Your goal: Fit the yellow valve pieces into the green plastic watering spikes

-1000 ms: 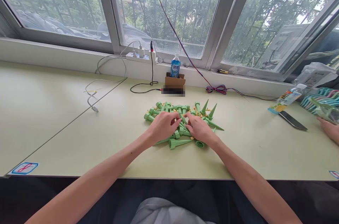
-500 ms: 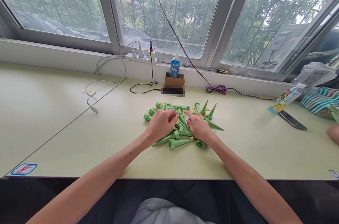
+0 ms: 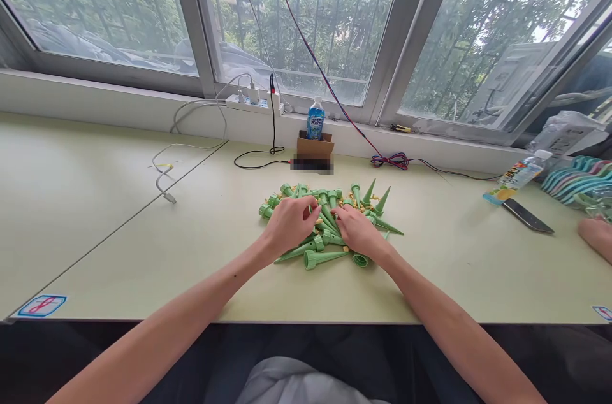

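Observation:
Green plastic plant-watering spikes [image 3: 322,259] with ribbed caps lie heaped on the table, several small yellow pieces [image 3: 375,199] among them. Over the heap's left side, my left hand [image 3: 289,222] is closed in a pinch; whatever it holds is too small or hidden to name. My right hand [image 3: 359,230] is over the right side, its fingers curled in toward the spikes in the middle. What lies between its fingertips cannot be made out. Two spikes [image 3: 382,201] stand point up at the back right of the heap, and an open cap [image 3: 360,260] faces me at the front.
Behind the heap, a blue bottle [image 3: 315,120] stands in a small cardboard box [image 3: 314,146]. Cables [image 3: 393,160] run along the sill and table back. At right are a tilted drink bottle [image 3: 519,180], a phone [image 3: 527,216], turquoise items [image 3: 571,181] and another person's hand [image 3: 597,236].
My right index finger has drawn in from pointing to curled, among the spikes. My left hand stays nearly still. The other person's hand at the right has moved further into view.

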